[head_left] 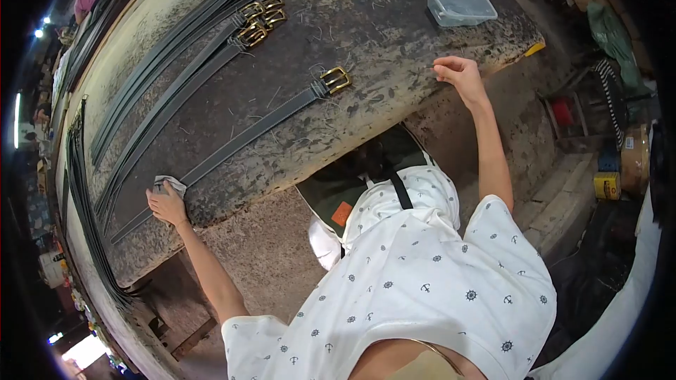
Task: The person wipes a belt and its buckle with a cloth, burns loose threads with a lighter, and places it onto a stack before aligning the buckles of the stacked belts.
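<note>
A dark grey belt (257, 123) lies slantwise across the worn table, its brass-coloured buckle (336, 80) toward the middle. My left hand (167, 205) presses a crumpled white cloth (171, 184) onto this belt near its tip end, fingers closed over the cloth. Off the table's near edge, my right hand (459, 79) is raised with thumb and fingertips pinched together. Whatever is between those fingertips, if anything, is too small to tell. Right of the buckle there is a gap between it and my right hand.
Behind lie two bundles of similar belts (176, 91) with several brass buckles. A clear plastic container (461, 3) stands at the table's far right, above my right hand. More dark straps (88, 197) hang over the left end. Loose threads are scattered on the table (366, 42).
</note>
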A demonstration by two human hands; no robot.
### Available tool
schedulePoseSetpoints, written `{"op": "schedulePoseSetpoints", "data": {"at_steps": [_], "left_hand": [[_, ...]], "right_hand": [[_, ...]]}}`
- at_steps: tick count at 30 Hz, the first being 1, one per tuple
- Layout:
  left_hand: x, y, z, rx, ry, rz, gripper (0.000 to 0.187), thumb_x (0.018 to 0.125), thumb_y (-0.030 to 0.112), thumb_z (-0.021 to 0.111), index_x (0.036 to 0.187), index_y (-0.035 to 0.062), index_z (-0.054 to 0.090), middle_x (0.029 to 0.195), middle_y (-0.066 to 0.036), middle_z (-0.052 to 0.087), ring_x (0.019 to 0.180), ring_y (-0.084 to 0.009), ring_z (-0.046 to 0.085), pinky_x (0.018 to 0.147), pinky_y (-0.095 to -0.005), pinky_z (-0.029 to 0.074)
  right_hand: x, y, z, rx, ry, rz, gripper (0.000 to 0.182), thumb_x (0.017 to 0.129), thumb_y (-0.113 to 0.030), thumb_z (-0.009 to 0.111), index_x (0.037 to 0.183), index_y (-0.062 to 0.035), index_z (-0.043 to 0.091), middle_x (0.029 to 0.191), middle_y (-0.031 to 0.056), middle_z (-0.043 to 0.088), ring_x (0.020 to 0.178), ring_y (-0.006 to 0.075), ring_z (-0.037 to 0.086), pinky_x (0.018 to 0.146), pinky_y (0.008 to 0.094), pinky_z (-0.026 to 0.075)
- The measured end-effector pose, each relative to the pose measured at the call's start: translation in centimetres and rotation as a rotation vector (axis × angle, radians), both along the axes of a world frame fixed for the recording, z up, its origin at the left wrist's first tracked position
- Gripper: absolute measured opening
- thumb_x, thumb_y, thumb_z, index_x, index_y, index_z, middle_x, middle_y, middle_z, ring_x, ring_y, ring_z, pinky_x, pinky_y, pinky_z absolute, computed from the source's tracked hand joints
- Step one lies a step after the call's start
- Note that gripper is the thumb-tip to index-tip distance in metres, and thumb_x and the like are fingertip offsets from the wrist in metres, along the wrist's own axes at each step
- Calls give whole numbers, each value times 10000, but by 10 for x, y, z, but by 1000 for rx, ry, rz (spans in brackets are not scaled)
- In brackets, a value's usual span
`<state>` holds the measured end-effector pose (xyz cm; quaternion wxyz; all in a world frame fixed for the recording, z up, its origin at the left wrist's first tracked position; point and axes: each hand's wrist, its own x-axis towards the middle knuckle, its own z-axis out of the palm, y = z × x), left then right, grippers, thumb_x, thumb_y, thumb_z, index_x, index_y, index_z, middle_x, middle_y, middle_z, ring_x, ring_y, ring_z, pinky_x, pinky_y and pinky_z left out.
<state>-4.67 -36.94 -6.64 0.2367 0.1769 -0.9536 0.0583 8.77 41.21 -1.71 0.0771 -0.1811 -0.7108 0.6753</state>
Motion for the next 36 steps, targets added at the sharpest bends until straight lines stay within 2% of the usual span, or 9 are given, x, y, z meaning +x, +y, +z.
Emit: {"op": "schedulePoseSetpoints", "data": {"at_steps": [8,15,21,23,24,26,29,33,36], "left_hand": [[5,-12,-16,92,-38,24,710,981,568,486,1409,2,458,1402,-204,518,1322,-358,463,1068,-498,388],[8,-10,-14,88,-57,30,671,986,567,477,1372,19,513,1394,-175,536,1306,-341,483,1060,-484,400],[5,-15,-17,120,-80,42,679,991,575,452,1391,28,499,1427,-165,507,1342,-341,441,1089,-491,363],[6,-14,-15,111,-86,39,678,991,572,452,1394,29,497,1432,-162,503,1343,-342,439,1087,-491,363],[7,-12,-14,112,-87,41,678,991,572,452,1394,29,497,1432,-162,503,1343,-342,439,1087,-491,363],[8,-9,-12,121,-91,46,675,992,568,454,1393,27,496,1438,-162,495,1345,-343,436,1086,-493,363],[7,-10,-12,108,-108,50,675,992,563,456,1398,24,490,1440,-164,491,1347,-342,433,1085,-492,365],[7,-15,-15,95,-122,46,668,995,559,454,1392,24,497,1433,-165,497,1341,-344,439,1082,-490,372],[1,-17,-18,92,-98,36,656,997,556,450,1376,25,514,1424,-166,506,1331,-345,450,1076,-488,380]], "right_hand": [[18,-27,10,555,-118,-109,205,874,-42,706,1073,-5,739,962,96,750,827,142,683,743,300,537],[27,-33,-4,960,62,-196,165,877,-35,648,1014,12,726,862,150,718,740,291,677,749,366,536],[37,-32,0,531,-30,-263,75,888,-45,688,944,1,709,828,69,687,670,178,639,637,330,520],[44,-24,-3,-67,92,-231,68,885,-49,721,841,-25,674,793,59,672,665,112,615,593,266,487],[47,-20,-6,-66,91,-228,68,885,-49,721,841,-25,674,793,59,672,665,112,615,593,266,487],[53,-14,-18,-588,289,-136,193,872,-40,743,755,-80,595,724,42,636,614,83,576,551,218,435],[53,-11,-40,-203,-18,-218,253,869,-23,742,722,-91,548,687,11,596,566,64,534,516,211,398],[56,-13,-38,-560,160,-137,278,864,-20,746,710,-88,524,673,-5,577,545,45,506,497,207,372],[50,-23,-30,-177,-72,-207,157,874,-21,734,789,-38,603,703,3,592,565,50,516,504,210,392]]}}
